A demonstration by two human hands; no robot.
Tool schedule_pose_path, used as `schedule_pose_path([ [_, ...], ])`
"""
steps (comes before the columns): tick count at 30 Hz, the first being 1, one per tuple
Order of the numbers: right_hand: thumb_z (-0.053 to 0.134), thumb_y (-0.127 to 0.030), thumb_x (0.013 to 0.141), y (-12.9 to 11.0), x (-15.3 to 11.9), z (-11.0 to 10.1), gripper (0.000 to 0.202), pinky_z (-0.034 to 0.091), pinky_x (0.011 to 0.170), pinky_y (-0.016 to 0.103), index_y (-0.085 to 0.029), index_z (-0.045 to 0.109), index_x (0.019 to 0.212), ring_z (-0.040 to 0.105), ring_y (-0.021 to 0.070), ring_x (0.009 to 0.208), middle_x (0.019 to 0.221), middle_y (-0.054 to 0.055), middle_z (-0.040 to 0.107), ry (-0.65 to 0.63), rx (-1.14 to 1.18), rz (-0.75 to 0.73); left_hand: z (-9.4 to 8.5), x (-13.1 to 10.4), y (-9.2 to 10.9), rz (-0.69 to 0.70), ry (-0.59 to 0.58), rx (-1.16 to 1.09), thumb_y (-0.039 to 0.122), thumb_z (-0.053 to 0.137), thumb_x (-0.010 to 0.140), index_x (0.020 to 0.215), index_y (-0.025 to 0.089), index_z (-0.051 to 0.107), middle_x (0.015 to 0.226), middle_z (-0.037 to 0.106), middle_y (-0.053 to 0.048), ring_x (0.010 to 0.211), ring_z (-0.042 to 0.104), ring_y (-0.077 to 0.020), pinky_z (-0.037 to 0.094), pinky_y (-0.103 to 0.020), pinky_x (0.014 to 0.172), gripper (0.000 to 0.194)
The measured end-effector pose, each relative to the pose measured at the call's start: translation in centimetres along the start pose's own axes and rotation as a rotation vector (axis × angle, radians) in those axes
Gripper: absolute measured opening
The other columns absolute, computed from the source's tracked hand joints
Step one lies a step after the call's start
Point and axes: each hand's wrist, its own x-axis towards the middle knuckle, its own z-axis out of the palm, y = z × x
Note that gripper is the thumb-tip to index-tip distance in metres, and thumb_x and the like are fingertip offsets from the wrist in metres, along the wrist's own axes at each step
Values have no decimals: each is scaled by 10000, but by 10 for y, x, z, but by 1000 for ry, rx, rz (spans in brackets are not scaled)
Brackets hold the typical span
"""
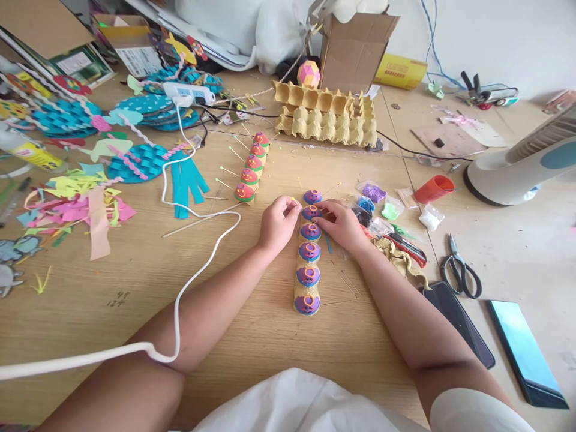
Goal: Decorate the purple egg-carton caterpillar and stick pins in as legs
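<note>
A strip cut from an egg carton (309, 252) runs away from me in the middle of the table, its domes covered in purple and blue clay with orange rings and small faces. My left hand (279, 223) is closed in a pinch beside the second dome from the far end; a tiny yellow tip shows at its fingertips, apparently a thin stick, mostly hidden. On the right side, my right hand (341, 223) grips that same dome with thumb and fingers. Thin yellow-tipped sticks (332, 191) stick out from the far dome.
A red-and-green egg-carton strip (250, 171) with green-tipped sticks stands further back left. To the right lie clay packets (372, 192), a utility knife (407, 249), scissors (459, 270) and phones (459, 324). A white cable (209, 258) crosses my left forearm. Egg cartons (330, 123) sit behind.
</note>
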Motion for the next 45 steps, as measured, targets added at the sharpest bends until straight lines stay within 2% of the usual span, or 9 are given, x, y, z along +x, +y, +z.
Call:
schedule_pose_path([
  [4, 749, -278, 878, -1, -1, 0, 314, 550, 788, 364, -208, 747, 1184, 691, 231, 901, 1080, 85, 731, -4, 5, -5, 0, -1, 4, -35, -4, -67, 212, 683, 840, 901, 194, 645, 861, 727, -19, 800, 680, -144, 515, -255, 776, 74],
  [8, 746, -281, 877, -1, -1, 0, 317, 548, 787, 364, -211, 746, 1186, 682, 223, 871, 1110, 86, 730, -7, -4, 5, -1, -2, 8, -149, 13, -211, 124, 657, 763, 995, 201, 640, 914, 735, -31, 850, 677, -157, 521, -241, 718, 245],
  [12, 748, -285, 874, -1, 0, 0, 327, 537, 755, 357, -192, 746, 1187, 656, 201, 788, 1086, 87, 728, -7, -15, 18, -6, -1, 11, -226, 135, -404, 232, 681, 808, 992, 216, 642, 1007, 714, -48, 925, 673, -165, 543, -220, 663, 189],
  [14, 747, -293, 875, -1, 0, 0, 332, 536, 748, 356, -188, 744, 1190, 650, 196, 772, 1083, 88, 725, -6, -12, 19, -9, 3, 12, -233, 201, -475, 310, 719, 830, 942, 207, 643, 1002, 703, -46, 907, 669, -142, 560, -221, 705, 170],
  [17, 747, -303, 871, 0, 0, 0, 339, 539, 750, 359, -196, 743, 1193, 652, 198, 776, 1095, 89, 722, -5, -8, 16, -13, 16, 13, -224, 224, -485, 352, 792, 799, 917, 189, 677, 929, 690, -31, 834, 656, -113, 561, -219, 733, 232],
  [22, 739, -312, 872, 1, 0, 0, 334, 542, 764, 365, -199, 742, 1186, 662, 212, 812, 1075, 88, 720, -13, 1, 9, -9, 50, 11, -246, 142, -458, 302, 864, 737, 888, 166, 715, 834, 701, -16, 746, 639, -98, 547, -217, 721, 252],
  [25, 731, -306, 879, 1, 0, 0, 324, 543, 788, 364, -202, 741, 1186, 670, 220, 849, 1073, 85, 722, -15, 5, 0, -3, 61, 9, -304, 71, -489, 286, 861, 744, 917, 169, 725, 878, 729, -23, 806, 674, -111, 557, -240, 798, 249],
  [31, 734, -294, 882, 0, -1, 0, 306, 549, 865, 378, -211, 742, 1177, 682, 242, 944, 1102, 87, 727, -15, 16, -16, 2, 61, 4, -183, 8, -382, 250, 806, 793, 1007, 174, 750, 935, 759, -37, 892, 698, -138, 542, -263, 858, 233],
  [45, 729, -303, 878, -1, -1, -1, 311, 546, 829, 376, -205, 743, 1173, 673, 234, 906, 1062, 84, 718, -11, 13, -12, 9, 65, 6, -222, -3, -427, 246, 797, 822, 893, 165, 711, 846, 743, -21, 754, 665, -101, 538, -234, 751, 138],
])
